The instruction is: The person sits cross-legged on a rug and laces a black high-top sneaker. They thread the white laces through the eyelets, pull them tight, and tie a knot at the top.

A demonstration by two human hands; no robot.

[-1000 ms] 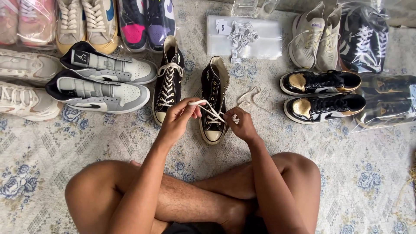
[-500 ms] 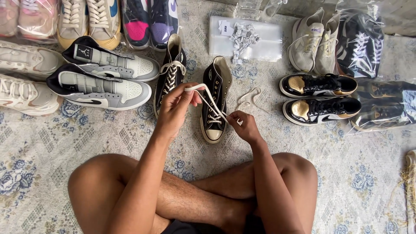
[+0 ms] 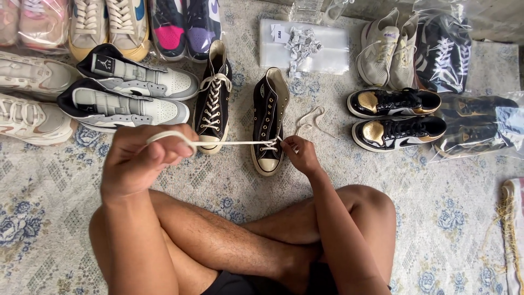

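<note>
Head view, person seated cross-legged on a floral carpet. At far left, a clear plastic bag holds pale pink sneakers; below it lie two white sneakers on their sides. Next right, a tan pair stands upright above two grey-and-black high-tops lying on their sides. A second clear bag holds a pink-and-purple pair.

The left hand is raised off the carpet, closed in a fist around the end of a white shoelace, which runs taut and level to the right. Behind the lace stands a laced black high-top. Just right of it stands the unlaced black high-top, toe toward the person; the lace enters its lowest eyelets. The right hand is beside that toe, fingertips pinched together on the lace at the eyelet. The lace's loose end curls on the carpet to the right.

Above, a flat clear pouch carries small white tags. Further right: a cream pair, a black-and-gold pair, and clear bags holding dark sneakers.
</note>
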